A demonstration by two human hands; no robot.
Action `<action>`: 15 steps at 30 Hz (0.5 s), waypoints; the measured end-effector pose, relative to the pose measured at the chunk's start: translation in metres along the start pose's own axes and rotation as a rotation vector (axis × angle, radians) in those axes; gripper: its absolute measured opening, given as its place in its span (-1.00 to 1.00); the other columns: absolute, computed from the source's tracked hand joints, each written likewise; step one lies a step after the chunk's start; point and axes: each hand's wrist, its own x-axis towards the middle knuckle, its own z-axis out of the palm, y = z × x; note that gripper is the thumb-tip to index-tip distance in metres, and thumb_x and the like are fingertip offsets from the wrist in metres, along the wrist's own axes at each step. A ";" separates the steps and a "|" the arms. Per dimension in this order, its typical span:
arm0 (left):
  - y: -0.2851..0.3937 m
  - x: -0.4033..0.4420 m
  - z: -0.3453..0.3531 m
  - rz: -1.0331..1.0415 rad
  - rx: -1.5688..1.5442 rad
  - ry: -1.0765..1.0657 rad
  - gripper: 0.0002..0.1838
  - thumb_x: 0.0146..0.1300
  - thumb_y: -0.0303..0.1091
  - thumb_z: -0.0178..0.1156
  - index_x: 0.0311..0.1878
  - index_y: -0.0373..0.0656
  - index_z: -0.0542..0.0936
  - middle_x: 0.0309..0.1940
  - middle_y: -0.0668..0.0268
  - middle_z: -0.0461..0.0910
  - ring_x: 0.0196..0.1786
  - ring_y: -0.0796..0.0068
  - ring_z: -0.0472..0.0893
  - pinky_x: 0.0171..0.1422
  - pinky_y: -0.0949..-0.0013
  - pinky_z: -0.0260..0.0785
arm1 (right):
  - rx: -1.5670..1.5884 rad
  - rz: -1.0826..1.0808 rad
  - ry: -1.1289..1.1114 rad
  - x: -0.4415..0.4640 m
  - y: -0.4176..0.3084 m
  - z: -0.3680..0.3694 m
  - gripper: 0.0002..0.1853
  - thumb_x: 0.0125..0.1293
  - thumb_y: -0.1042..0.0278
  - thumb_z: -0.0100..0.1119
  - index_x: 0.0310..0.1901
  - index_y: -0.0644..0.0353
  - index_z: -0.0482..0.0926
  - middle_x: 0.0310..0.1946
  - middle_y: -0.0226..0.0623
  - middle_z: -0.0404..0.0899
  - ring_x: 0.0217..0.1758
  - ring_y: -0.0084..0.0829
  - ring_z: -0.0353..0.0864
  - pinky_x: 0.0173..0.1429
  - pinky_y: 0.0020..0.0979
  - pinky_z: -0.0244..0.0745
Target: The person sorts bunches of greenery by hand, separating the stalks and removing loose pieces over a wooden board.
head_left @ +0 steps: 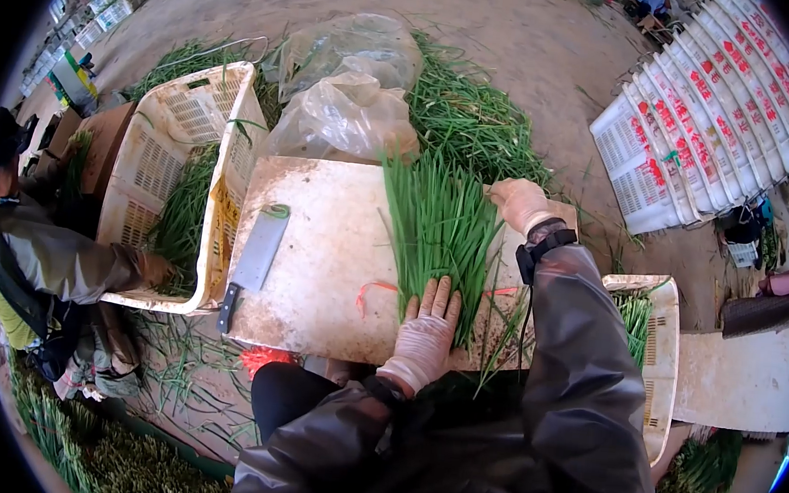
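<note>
A bundle of garlic chives [443, 222] lies lengthwise on a worn white board [319, 268]. My left hand [426, 331], in a thin pale glove, rests flat on the bundle's near end with its fingers stretched out. At the board's far right corner, beside the chives, is my right hand [522, 205], gloved too; its fingers are curled together, and what they hold, if anything, is hidden. A red tie [374, 291] pokes out from under the bundle on both sides. A cleaver [261, 250] with a black handle lies on the board's left side.
Loose chives [470, 104] and clear plastic bags [350, 104] lie beyond the board. A white crate [226, 150] stands left, where a co-worker's hand [154, 269] reaches in. Another crate [662, 360] is at right. Stacked white baskets [701, 122] lean behind.
</note>
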 end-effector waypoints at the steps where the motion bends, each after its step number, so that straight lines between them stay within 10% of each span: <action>1: 0.000 0.000 0.001 -0.001 0.001 0.001 0.15 0.08 0.05 0.52 0.63 -0.31 0.19 0.70 -0.17 -0.02 0.73 -0.20 0.01 0.69 -0.23 0.05 | -0.299 0.133 -0.100 0.009 -0.005 0.000 -0.61 0.30 0.36 0.28 0.17 0.06 0.72 -0.14 -0.10 0.79 0.02 0.03 0.76 0.12 -0.02 0.64; 9: 0.001 0.001 -0.001 -0.002 0.012 0.000 0.16 0.07 0.05 0.52 0.62 -0.33 0.19 0.70 -0.17 -0.01 0.73 -0.21 0.02 0.68 -0.24 0.06 | 0.136 0.082 0.424 0.014 -0.044 0.002 -0.72 0.29 0.25 0.33 0.02 0.04 0.73 0.03 -0.18 0.74 0.19 0.03 0.65 0.25 -0.03 0.56; 14: 0.000 0.002 0.000 -0.002 -0.014 0.011 0.15 0.06 0.04 0.53 0.62 -0.33 0.20 0.69 -0.17 0.00 0.73 -0.21 0.03 0.68 -0.24 0.06 | 0.797 0.102 -0.102 0.025 -0.086 0.013 -0.79 0.34 0.27 0.28 -0.11 0.17 0.74 -0.11 -0.14 0.78 -0.06 -0.08 0.79 0.07 -0.16 0.66; 15: 0.000 0.002 -0.002 -0.002 -0.018 0.012 0.15 0.06 0.04 0.53 0.62 -0.33 0.21 0.69 -0.17 0.00 0.72 -0.21 0.03 0.68 -0.24 0.06 | 0.970 0.243 -0.373 0.029 -0.084 0.014 -0.62 0.35 0.37 0.23 0.20 0.09 0.67 0.17 -0.20 0.74 0.26 -0.07 0.71 0.33 -0.08 0.56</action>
